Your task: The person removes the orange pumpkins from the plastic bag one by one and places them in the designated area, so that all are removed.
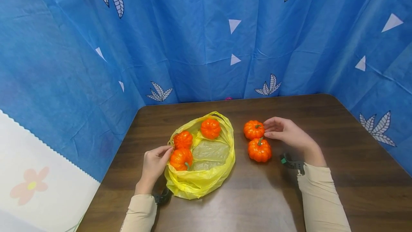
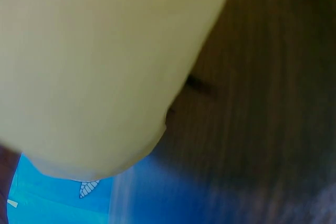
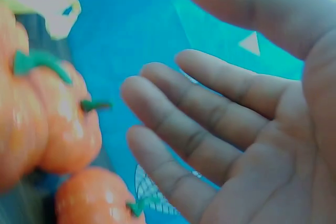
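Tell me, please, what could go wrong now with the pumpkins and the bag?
The right hand is open beside the far loose pumpkin, only fingertips near it; a nudge might roll this round pumpkin away across the table. The left hand pinches only the rim of the limp bag; the mouth may sag and the nearest pumpkin inside could spill.

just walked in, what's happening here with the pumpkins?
A person sits at a brown table with a yellow bag lying open on it. Three small orange pumpkins are inside the bag; two more sit on the table to its right. The left hand holds the bag's rim. The right hand is open beside the far loose pumpkin, fingertips at it, not gripping.
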A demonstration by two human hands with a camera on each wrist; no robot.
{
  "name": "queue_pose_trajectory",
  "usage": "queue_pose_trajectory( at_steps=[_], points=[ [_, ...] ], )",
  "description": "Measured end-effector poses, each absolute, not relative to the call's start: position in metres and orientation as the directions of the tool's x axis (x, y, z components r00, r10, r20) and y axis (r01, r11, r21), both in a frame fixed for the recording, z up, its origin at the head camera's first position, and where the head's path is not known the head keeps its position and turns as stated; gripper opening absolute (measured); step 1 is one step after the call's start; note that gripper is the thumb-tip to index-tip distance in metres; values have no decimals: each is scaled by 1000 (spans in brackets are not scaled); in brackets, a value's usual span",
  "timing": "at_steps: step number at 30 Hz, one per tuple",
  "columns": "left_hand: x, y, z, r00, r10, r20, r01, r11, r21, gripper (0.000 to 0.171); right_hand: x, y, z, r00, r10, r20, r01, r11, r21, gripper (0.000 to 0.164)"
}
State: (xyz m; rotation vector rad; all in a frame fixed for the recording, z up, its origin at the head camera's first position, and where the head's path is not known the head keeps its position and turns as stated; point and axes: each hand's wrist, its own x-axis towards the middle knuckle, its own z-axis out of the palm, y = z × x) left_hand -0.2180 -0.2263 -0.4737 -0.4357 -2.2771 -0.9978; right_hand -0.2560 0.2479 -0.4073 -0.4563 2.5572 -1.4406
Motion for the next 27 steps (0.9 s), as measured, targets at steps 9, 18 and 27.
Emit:
queue_pose_trajectory(
  at_steps=[9,18,27],
  points=[
    [-218,-226,-474,-761,46,648,511,659,553,11,-254,215,-399,-938,-337,84,-224,404,-887,44],
    [-217,-225,-473,-764,46,643,509,655,558,11,-249,187,-400,-917,-378,127,-271,354,-895,38],
    [-215,-226,-470,-769,43,638,498,665,556,10,-249,158,-405,-874,-467,133,-320,348,-881,38]
  ],
)
